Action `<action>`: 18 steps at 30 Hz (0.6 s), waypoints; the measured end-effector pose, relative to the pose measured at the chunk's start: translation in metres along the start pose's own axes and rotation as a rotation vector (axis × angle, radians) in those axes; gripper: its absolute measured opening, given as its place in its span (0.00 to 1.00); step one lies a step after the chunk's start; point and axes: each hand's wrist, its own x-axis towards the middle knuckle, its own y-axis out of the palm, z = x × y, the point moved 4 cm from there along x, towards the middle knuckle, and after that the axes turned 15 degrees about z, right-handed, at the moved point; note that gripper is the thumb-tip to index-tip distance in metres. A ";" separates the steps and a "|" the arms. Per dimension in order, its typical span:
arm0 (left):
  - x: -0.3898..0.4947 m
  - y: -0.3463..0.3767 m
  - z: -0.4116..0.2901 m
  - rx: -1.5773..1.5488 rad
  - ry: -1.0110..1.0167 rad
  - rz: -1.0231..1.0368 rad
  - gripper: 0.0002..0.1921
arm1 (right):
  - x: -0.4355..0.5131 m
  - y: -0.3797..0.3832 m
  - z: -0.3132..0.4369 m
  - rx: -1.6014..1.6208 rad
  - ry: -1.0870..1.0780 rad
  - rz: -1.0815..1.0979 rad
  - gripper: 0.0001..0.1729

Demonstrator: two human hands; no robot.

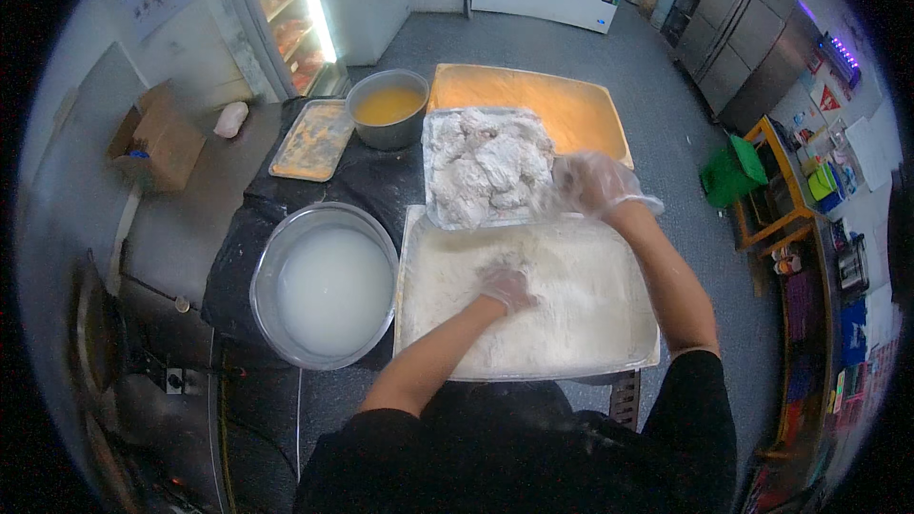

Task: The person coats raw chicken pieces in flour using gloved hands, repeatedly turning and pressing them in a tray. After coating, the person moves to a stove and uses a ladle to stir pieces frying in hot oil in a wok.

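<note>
My left hand [508, 288], in a see-through plastic glove, is pressed into white flour in a wide white tub [528, 373]. Flour hides its fingers. My right hand [593, 182], gloved too and blurred by motion, is at the right edge of a metal tray [427, 178]; whether it grips anything is unclear. Heaped on that tray are flour-coated pieces [493, 164], probably raw meat. The tray sits behind the flour tub and overlaps a second tub [585, 103] of orange powder. Left of the flour stands a steel bowl [263, 257] of cloudy whitish liquid.
A pot [389, 135] of yellow-orange liquid and a powder-dusted sheet tray [312, 139] stand at the back left on black sheeting [250, 235]. A cardboard box [168, 143] is further left. A green bin [733, 171] and shelving line the right side.
</note>
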 end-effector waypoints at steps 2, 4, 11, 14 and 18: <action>-0.003 0.005 -0.013 0.075 -0.001 -0.039 0.41 | 0.021 -0.014 0.025 -0.058 -0.161 -0.290 0.15; 0.001 0.011 -0.019 0.109 -0.002 -0.039 0.38 | 0.049 -0.019 0.048 0.062 -0.408 -0.462 0.13; 0.008 0.034 -0.007 0.049 -0.062 0.120 0.32 | 0.115 0.010 0.098 -0.245 -0.328 -0.161 0.13; -0.019 0.040 0.006 0.066 -0.177 0.047 0.30 | 0.099 -0.001 0.093 -0.204 -0.254 -0.105 0.14; -0.050 0.039 0.047 -0.134 -0.047 0.434 0.36 | 0.049 0.012 0.038 -0.054 -0.152 -0.119 0.17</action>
